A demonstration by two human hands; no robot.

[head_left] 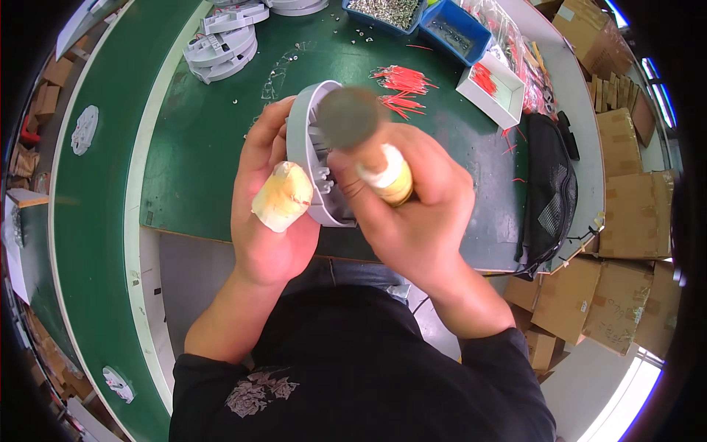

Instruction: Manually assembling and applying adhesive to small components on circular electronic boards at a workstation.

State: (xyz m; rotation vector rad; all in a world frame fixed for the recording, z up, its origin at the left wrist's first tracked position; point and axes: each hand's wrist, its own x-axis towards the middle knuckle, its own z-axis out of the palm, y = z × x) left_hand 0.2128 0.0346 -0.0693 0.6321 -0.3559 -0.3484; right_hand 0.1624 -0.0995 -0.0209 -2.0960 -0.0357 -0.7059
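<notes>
Tool tip hidden behind your right hand (412,214), which is clenched on a blurred round-capped screwdriver (364,140). At 9 o'clock of it, your left hand (269,199), thumb taped, grips the grey round housing (309,155) by its rim.

My green workbench (199,140) fills the upper middle of the frame. At its top left lie stacked grey round housings (221,46). Loose red wires (401,85) lie scattered at top centre, beside a white tray (491,90). Two blue bins (431,18) sit along the top edge, and a black mesh bag (549,195) lies at the right.
</notes>
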